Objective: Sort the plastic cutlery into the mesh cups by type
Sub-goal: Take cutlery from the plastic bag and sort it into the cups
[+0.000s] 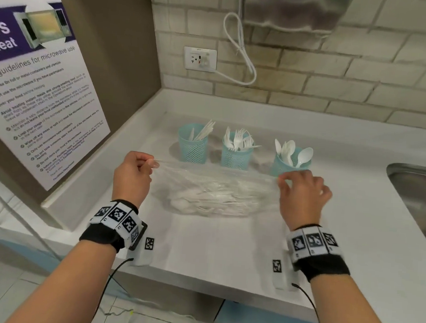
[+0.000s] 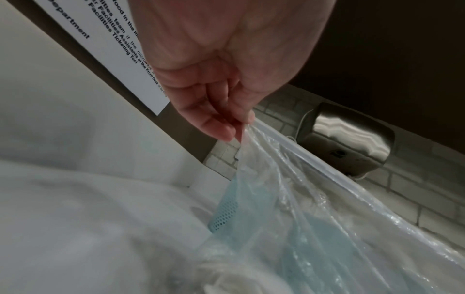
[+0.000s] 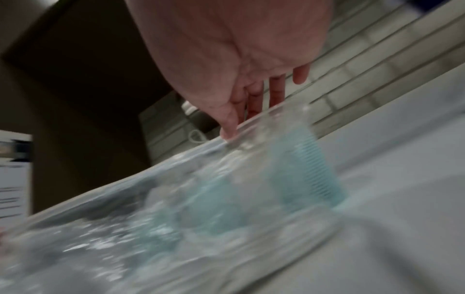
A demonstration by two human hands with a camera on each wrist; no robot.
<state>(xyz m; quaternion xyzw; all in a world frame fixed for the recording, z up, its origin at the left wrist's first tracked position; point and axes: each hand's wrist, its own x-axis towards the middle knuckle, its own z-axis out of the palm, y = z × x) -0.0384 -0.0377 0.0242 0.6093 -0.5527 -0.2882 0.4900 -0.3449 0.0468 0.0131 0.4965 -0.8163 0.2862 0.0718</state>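
Note:
A clear plastic bag (image 1: 212, 193) of white cutlery lies on the white counter (image 1: 214, 248), its top edge stretched between both hands. My left hand (image 1: 154, 162) pinches the bag's top left corner; the left wrist view shows that pinch (image 2: 241, 127) on the bag (image 2: 314, 218). My right hand (image 1: 281, 181) pinches the top right edge, blurred in the right wrist view (image 3: 234, 127). Behind the bag stand three teal mesh cups: knives at left (image 1: 193, 145), forks in the middle (image 1: 236, 150), spoons at right (image 1: 290, 161).
A steel sink (image 1: 419, 189) is set into the counter at the right. A microwave poster (image 1: 37, 88) leans on the left wall. On the tiled back wall are an outlet (image 1: 200, 59) with a white cord and a steel unit (image 1: 291, 11).

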